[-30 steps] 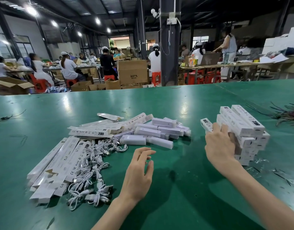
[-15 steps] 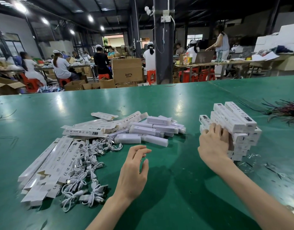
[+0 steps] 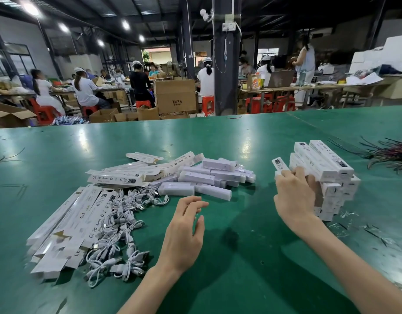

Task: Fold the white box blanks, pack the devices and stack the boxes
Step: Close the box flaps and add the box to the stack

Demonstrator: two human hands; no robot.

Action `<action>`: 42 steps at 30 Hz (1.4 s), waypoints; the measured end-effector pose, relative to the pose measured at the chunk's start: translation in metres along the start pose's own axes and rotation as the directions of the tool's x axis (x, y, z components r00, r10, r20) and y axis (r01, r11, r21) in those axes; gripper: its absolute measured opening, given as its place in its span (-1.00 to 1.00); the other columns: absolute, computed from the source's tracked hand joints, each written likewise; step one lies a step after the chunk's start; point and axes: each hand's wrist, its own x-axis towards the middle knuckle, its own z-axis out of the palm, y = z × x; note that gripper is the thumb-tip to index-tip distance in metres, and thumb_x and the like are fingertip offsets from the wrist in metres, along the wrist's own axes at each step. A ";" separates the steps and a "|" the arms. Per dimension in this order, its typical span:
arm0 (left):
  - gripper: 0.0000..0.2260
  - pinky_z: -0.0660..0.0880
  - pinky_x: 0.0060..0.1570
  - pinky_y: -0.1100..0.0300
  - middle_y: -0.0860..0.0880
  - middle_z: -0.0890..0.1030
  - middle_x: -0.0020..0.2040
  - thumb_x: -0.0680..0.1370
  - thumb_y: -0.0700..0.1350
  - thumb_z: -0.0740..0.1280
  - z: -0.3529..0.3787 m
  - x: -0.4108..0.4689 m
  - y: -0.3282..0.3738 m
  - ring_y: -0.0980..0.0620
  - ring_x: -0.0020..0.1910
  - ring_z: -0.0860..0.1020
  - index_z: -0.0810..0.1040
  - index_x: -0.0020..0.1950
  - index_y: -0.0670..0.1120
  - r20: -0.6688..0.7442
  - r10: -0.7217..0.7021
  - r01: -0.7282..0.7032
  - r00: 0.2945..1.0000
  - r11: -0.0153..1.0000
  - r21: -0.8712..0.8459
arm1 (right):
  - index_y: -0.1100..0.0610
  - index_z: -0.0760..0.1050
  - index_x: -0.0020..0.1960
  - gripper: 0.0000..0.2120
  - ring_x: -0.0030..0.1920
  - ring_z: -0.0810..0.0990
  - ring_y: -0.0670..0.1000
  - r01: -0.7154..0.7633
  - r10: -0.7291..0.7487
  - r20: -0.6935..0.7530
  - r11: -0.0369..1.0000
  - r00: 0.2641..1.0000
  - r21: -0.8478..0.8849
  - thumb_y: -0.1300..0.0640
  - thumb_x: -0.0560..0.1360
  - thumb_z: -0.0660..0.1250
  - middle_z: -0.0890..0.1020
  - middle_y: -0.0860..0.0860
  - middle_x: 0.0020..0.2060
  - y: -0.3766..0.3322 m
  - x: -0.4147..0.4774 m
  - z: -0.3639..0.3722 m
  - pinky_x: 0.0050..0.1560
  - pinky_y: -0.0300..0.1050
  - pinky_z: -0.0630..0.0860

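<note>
Left hand [image 3: 184, 234] has curled slightly; right hand [image 3: 295, 196] presses seemingly closed boxes [image 3: 327, 164].

Bare green surface [image 3: 252, 211] lying open front-ctr btwn device pile [image 3: 209, 180] & box stack [image 3: 331, 177]; cable tangle [image 3: 118, 223] + flat blanks [image 3: 66, 225] blocking left side, wire scraps [image 3: 390, 155] crowding far rt.
</note>
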 end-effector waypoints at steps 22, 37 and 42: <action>-0.71 0.48 0.15 0.21 0.09 0.42 0.20 0.57 -0.33 0.27 0.001 -0.001 0.002 0.22 0.13 0.48 0.51 0.25 -0.08 0.005 0.054 -0.054 0.999 0.998 -0.012 | 0.09 0.31 -0.21 -0.87 0.11 0.33 0.11 0.047 -0.047 0.012 0.999 0.999 -0.021 0.24 0.37 0.27 0.58 0.07 -0.08 -0.007 -0.005 0.003 0.08 -0.07 0.25; -0.66 0.39 0.29 0.02 -0.17 0.53 0.27 0.54 -0.35 0.15 -0.096 0.198 -0.085 -0.13 0.27 0.44 0.54 0.26 -0.17 -0.086 -0.372 0.371 0.924 0.822 0.433 | 0.15 0.63 -0.26 -0.78 -0.07 0.59 0.16 0.526 -0.450 -0.302 0.810 0.841 0.258 0.31 0.12 0.52 0.64 0.02 -0.21 -0.071 -0.045 0.034 0.06 0.07 0.29; -0.53 0.31 0.31 -0.20 -0.17 0.39 0.34 0.52 -0.38 0.12 -0.086 0.246 -0.154 -0.19 0.37 0.26 0.35 0.42 -0.12 0.263 -0.431 -0.018 0.863 0.494 0.869 | 0.14 0.62 -0.23 -0.78 -0.06 0.58 0.11 0.590 -0.498 -0.332 0.753 0.801 0.292 0.32 0.15 0.51 0.61 -0.01 -0.22 -0.070 -0.043 0.041 0.09 -0.01 0.32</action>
